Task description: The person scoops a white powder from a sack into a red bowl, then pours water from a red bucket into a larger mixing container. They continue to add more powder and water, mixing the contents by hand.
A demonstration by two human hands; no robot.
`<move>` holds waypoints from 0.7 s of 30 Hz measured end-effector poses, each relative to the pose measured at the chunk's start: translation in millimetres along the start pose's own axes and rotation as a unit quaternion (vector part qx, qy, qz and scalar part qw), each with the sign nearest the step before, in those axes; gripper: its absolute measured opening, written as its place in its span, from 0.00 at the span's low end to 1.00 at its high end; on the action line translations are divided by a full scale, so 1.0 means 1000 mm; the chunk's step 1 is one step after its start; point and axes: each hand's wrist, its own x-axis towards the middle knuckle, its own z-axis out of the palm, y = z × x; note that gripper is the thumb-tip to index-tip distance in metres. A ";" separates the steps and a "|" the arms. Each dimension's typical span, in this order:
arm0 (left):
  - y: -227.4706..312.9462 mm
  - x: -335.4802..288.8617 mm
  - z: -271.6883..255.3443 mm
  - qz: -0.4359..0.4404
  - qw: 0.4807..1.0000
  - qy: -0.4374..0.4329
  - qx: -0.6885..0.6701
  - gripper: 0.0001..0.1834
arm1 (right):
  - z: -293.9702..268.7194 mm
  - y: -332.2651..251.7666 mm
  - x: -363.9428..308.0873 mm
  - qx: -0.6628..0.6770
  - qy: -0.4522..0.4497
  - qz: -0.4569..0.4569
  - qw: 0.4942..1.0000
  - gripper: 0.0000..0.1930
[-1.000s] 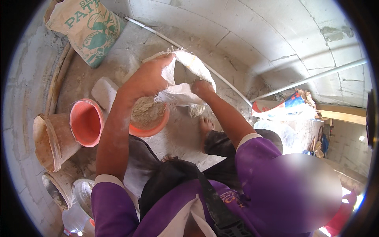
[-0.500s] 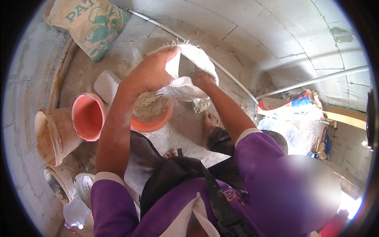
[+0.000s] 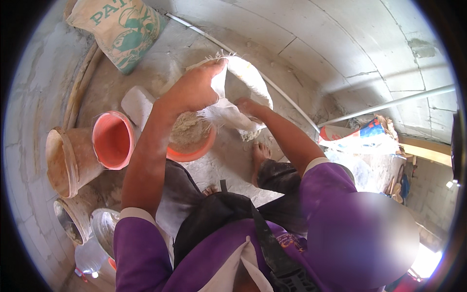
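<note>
A white woven sack (image 3: 249, 74) with frayed threads along its mouth hangs in front of me, its mouth spread into a ring. My left hand (image 3: 198, 88) is closed on the left side of the rim. At the near right part of the mouth, my right hand (image 3: 250, 107) grips the fabric, its fingertips partly hidden. Below my left hand stands an orange bucket (image 3: 202, 153) holding pale grey powder (image 3: 187, 132), partly covered by my left forearm and the sack. A greyish lump (image 3: 248, 135) shows just under the sack's near edge.
An empty orange bucket (image 3: 113, 140) and several dirty pails (image 3: 73, 163) stand at left. A printed paper bag (image 3: 129, 36) leans at the far left. White pipes (image 3: 287, 99) run along the block wall. Crumpled bags (image 3: 362, 134) lie at right. My bare foot (image 3: 261, 152) is near the sack.
The view has shifted slightly. My right hand has come a little nearer along the sack's mouth, while my left hand keeps its hold on the rim.
</note>
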 end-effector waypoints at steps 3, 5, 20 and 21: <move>-0.009 -0.001 -0.001 -0.002 1.000 0.026 -0.003 0.40 | -0.004 0.004 0.001 0.018 -0.018 0.000 1.000 0.14; -0.015 -0.001 -0.005 -0.001 0.999 0.042 0.004 0.41 | -0.008 0.003 0.005 0.018 -0.022 -0.008 1.000 0.14; -0.017 0.010 -0.008 -0.040 0.998 0.043 -0.039 0.42 | -0.139 -0.084 -0.061 0.176 -0.018 0.210 0.962 0.16; -0.020 0.012 -0.008 -0.047 0.997 0.042 -0.051 0.42 | -0.142 -0.086 -0.065 0.175 -0.014 0.218 0.960 0.16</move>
